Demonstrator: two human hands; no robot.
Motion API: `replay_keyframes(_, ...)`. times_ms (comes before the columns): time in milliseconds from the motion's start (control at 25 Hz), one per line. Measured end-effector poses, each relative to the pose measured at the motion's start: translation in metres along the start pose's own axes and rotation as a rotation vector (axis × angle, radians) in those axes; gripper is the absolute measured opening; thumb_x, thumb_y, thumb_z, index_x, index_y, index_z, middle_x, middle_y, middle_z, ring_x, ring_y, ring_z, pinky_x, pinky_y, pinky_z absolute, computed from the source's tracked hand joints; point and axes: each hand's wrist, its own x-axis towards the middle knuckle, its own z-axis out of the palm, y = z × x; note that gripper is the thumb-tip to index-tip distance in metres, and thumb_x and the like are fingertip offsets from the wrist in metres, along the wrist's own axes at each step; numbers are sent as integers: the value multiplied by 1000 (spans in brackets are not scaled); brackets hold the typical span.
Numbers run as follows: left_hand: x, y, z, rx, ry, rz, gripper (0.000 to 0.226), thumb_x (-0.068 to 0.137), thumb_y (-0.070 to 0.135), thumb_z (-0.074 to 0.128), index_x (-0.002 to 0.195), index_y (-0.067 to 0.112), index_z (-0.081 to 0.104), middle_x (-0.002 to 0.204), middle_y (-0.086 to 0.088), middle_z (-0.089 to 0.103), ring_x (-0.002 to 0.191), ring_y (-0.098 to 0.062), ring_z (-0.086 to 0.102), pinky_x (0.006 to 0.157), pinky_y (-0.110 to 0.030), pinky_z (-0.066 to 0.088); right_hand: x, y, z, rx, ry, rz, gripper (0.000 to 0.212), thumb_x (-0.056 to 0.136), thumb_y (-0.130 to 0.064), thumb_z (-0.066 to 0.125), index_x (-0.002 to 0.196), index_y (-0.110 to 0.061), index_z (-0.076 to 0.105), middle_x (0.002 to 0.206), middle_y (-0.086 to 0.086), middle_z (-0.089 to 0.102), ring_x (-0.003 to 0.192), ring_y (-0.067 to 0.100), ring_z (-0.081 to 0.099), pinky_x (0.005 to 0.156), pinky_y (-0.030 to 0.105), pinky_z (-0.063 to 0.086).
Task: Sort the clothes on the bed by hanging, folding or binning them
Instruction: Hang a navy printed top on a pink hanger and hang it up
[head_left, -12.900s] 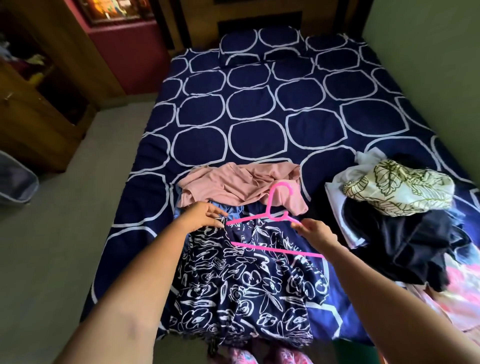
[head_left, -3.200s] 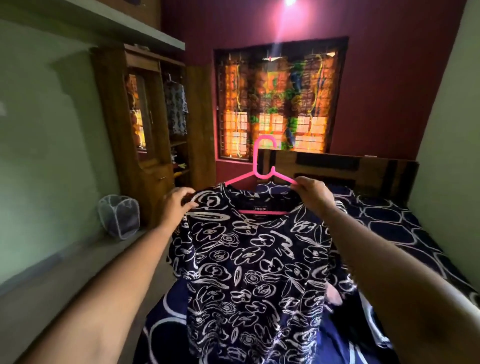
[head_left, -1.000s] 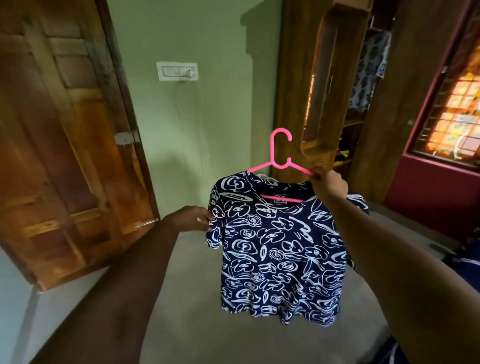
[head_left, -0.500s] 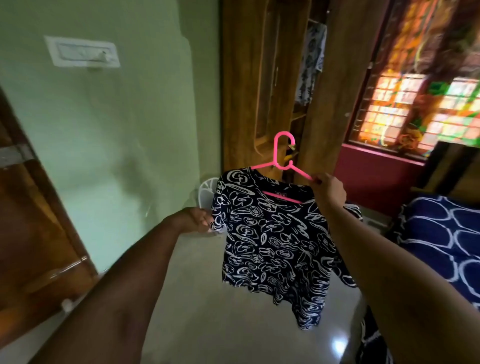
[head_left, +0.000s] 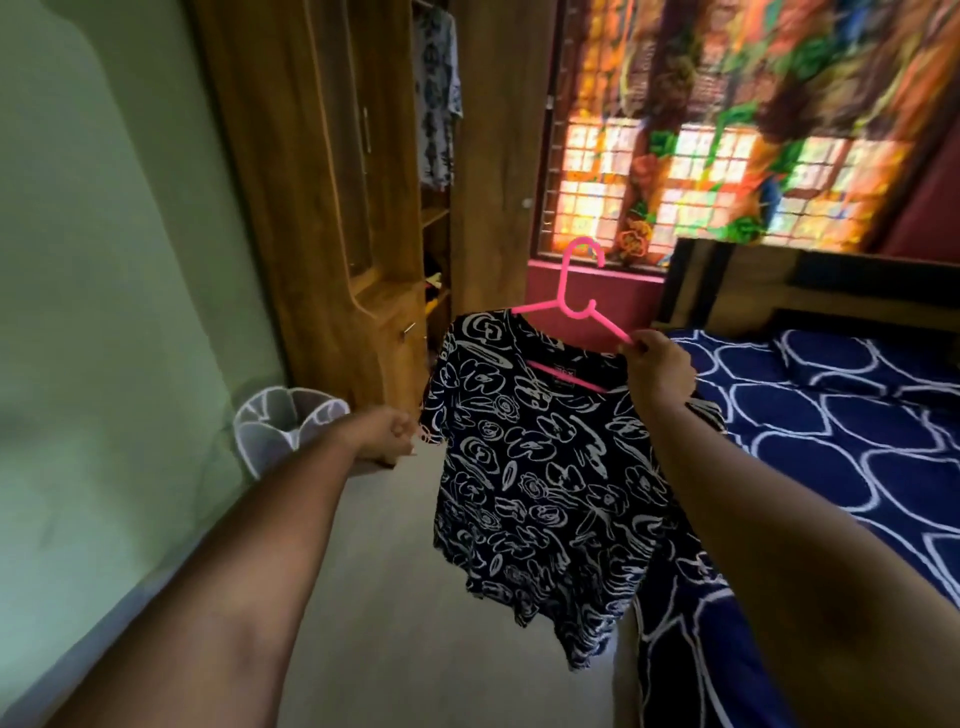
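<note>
A navy shirt with white flower outlines (head_left: 540, 483) hangs on a pink hanger (head_left: 571, 304), held up in the air between the bed and the wardrobe. My right hand (head_left: 657, 371) grips the hanger's right arm at the shirt's shoulder. My left hand (head_left: 387, 434) is at the shirt's left sleeve, its curled fingers pinching the sleeve's edge. The bed (head_left: 841, 447), under a navy cover with white rings, lies to the right; no other clothes on it are in view.
An open wooden wardrobe (head_left: 337, 208) stands ahead on the left, with a patterned garment (head_left: 436, 104) hanging inside. A white mesh laundry basket (head_left: 283, 423) sits on the floor beside it against the green wall. A curtained window is behind the bed's headboard.
The view has swung right from the door toward the wardrobe and the window. I have carried the shirt on its hanger closer to the wardrobe; both hands hold as before.
</note>
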Motion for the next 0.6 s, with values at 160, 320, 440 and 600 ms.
replay_keyframes(160, 104, 48, 1, 18, -77, 85, 35, 87, 23, 69, 120, 24, 59, 113, 3, 61, 99, -12, 55, 78, -22, 44, 78, 41, 12, -29, 66, 16, 26, 89, -37, 62, 112, -27, 69, 104, 4, 71, 98, 28, 63, 79, 37, 46)
replay_keyframes(320, 202, 103, -3, 53, -81, 143, 33, 87, 21, 69, 118, 23, 61, 106, 4, 61, 102, -13, 57, 89, -28, 46, 162, 82, 22, -34, 60, 0, 26, 88, -39, 63, 110, -26, 70, 103, 3, 71, 96, 25, 64, 76, 37, 49)
replay_keyframes(440, 274, 146, -13, 146, -93, 166, 36, 87, 27, 68, 121, 29, 59, 111, 5, 62, 104, -13, 58, 90, -30, 47, 226, 110, 30, -41, 55, 14, 25, 87, -37, 64, 108, -25, 70, 101, 3, 71, 94, 24, 65, 75, 37, 51)
replay_keyframes(600, 354, 192, -16, 174, -96, 237, 35, 85, 29, 70, 119, 29, 61, 108, 8, 63, 103, -12, 58, 92, -32, 49, 291, 139, 35, -81, 105, 22, 22, 88, -36, 64, 106, -26, 71, 99, 1, 72, 92, 24, 66, 74, 36, 51)
